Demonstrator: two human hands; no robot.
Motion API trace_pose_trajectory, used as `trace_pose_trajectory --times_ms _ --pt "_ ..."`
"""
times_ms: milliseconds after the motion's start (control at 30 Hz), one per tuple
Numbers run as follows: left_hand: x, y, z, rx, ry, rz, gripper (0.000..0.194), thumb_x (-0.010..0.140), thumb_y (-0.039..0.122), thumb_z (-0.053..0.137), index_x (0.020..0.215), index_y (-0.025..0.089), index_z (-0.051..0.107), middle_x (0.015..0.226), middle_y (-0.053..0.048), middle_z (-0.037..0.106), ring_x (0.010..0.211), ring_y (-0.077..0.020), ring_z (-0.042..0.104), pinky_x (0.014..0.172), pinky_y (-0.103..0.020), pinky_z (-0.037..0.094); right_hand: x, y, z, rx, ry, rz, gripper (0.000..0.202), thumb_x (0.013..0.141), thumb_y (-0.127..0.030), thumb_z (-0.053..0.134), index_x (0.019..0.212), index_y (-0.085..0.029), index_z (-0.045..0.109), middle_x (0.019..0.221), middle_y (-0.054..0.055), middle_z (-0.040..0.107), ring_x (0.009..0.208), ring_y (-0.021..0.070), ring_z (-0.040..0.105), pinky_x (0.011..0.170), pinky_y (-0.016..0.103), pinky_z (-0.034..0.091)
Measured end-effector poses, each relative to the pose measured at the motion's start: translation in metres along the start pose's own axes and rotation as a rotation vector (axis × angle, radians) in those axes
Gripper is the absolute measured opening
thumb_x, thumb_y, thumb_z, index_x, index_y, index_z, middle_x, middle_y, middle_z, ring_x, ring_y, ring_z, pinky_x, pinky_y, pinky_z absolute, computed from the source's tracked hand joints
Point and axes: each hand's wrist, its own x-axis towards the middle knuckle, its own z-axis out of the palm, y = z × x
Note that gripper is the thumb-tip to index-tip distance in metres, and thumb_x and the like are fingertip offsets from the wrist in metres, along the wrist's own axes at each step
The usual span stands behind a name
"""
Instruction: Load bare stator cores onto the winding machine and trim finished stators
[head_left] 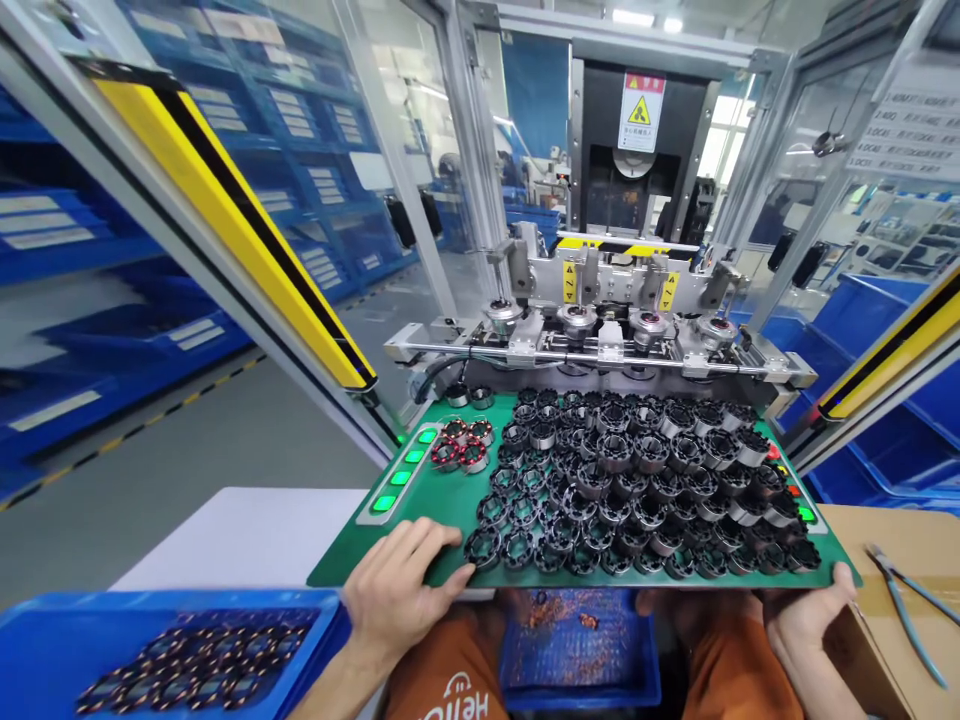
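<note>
My left hand (405, 578) rests on the front left edge of a green work surface (352, 555), thumb and fingers apart. Its fingertips are close to a black-and-silver motor stator core (482, 548), and nothing shows in its grasp. My right hand (817, 612) is at the front right corner of the surface, its thumb at the edge and its other fingers hidden below. Rows of bare stator cores (615, 450), some stacked, cover the middle and right. Several stators wound with copper wire (472, 457) sit on the left beside lit green buttons (405, 470).
Behind the surface stands a winding machine (611, 335) with several spindles. A blue bin of wound stators (202, 665) is at lower left. A blue tray with copper scraps (577, 660) lies below the edge. Pliers (904, 610) rest on cardboard at right. Yellow-and-black posts (240, 230) flank the station.
</note>
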Motion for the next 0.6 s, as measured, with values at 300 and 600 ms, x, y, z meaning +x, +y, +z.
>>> trace_pose_trajectory --times_ms 300,600 --pt "0.000 0.001 0.000 0.019 0.001 0.012 0.049 0.115 0.064 0.047 0.099 0.022 0.066 0.087 -0.004 0.069 0.079 -0.0221 0.061 0.074 -0.033 0.044 -0.010 -0.004 0.013 -0.020 0.089 -0.038 0.070 0.088 -0.072 0.056 0.132 -0.022 0.075 0.139 0.008 0.078 0.134 0.0339 0.069 0.111 0.055 0.063" --pt "0.001 0.001 0.000 0.019 0.000 0.012 0.049 0.115 0.063 0.047 0.099 0.021 0.066 0.087 -0.004 0.068 0.080 -0.0217 0.060 0.074 -0.033 0.043 -0.014 -0.007 0.018 -0.017 0.104 -0.042 0.069 0.088 -0.072 0.057 0.132 -0.022 0.076 0.137 0.007 0.079 0.135 0.0339 0.069 0.114 0.055 0.061"
